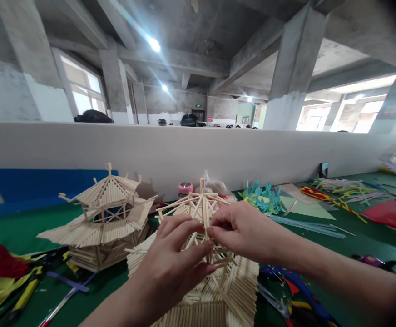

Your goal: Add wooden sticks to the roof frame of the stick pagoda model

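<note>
A pavilion model built of thin wooden sticks (215, 290) stands on the green table right in front of me, its upper roof frame an open skeleton of sticks. My left hand (172, 261) is closed in a pinch on a stick of that upper frame. My right hand (242, 229) pinches the same frame from the right, fingertips meeting the left hand's near the central post. A second, finished stick pavilion (107, 218) with a two-tier roof stands to the left, untouched.
Pliers and cutters with yellow handles (27, 290) lie at the left by red and yellow paper. Scissors and a blue tool (293, 290) lie at the right. Teal paper flowers (262, 197), coloured strips (348, 193), red sheets and a pink-capped jar (185, 188) sit before a white partition.
</note>
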`<state>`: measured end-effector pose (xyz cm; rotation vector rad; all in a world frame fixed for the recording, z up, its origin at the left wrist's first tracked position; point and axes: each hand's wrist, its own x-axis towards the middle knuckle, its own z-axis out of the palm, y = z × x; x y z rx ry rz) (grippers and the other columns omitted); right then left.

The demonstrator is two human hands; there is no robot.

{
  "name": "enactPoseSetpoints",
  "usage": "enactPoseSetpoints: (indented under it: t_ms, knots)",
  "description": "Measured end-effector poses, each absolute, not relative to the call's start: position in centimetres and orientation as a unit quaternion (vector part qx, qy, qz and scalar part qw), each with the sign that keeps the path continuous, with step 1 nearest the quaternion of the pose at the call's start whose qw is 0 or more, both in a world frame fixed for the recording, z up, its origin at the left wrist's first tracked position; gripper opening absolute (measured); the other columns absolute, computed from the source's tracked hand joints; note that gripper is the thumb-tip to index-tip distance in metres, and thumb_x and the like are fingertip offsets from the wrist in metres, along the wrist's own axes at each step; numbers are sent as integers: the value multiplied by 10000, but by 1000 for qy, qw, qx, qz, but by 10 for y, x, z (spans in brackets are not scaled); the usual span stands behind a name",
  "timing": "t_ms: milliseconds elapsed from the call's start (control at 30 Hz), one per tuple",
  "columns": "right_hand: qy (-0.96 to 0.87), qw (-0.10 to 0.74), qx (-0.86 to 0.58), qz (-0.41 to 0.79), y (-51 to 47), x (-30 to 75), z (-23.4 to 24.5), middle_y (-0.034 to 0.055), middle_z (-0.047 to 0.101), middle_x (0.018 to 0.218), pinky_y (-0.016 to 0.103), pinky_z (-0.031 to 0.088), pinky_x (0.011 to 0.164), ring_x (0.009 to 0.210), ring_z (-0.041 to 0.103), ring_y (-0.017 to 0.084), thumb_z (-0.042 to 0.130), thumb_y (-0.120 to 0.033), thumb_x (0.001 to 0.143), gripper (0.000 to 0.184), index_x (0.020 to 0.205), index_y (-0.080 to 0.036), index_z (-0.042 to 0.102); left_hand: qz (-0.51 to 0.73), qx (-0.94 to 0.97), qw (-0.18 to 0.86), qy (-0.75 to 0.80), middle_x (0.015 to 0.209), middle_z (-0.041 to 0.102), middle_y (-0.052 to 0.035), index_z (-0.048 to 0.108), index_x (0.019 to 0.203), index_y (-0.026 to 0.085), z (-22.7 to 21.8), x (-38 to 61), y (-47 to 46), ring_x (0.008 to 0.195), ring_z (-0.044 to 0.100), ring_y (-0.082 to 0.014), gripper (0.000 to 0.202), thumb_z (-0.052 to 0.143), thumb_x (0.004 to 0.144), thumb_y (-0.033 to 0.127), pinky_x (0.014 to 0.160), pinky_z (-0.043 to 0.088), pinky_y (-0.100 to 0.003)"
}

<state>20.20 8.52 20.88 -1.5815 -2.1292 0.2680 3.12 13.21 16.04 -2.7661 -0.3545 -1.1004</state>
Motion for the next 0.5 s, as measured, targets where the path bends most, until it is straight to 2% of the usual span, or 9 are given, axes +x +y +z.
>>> enactPoseSetpoints:
  t_ms: [500]
  knots:
    - [-778,236,-573,106,85,201,210,-55,341,460,203,229,416,445,301,56,435,-151,650,164,486,-169,431,-375,-920,64,-97,945,510,-43,543,916,215,160,31,133,930,415,-207,173,563,745,228,753,411,-371]
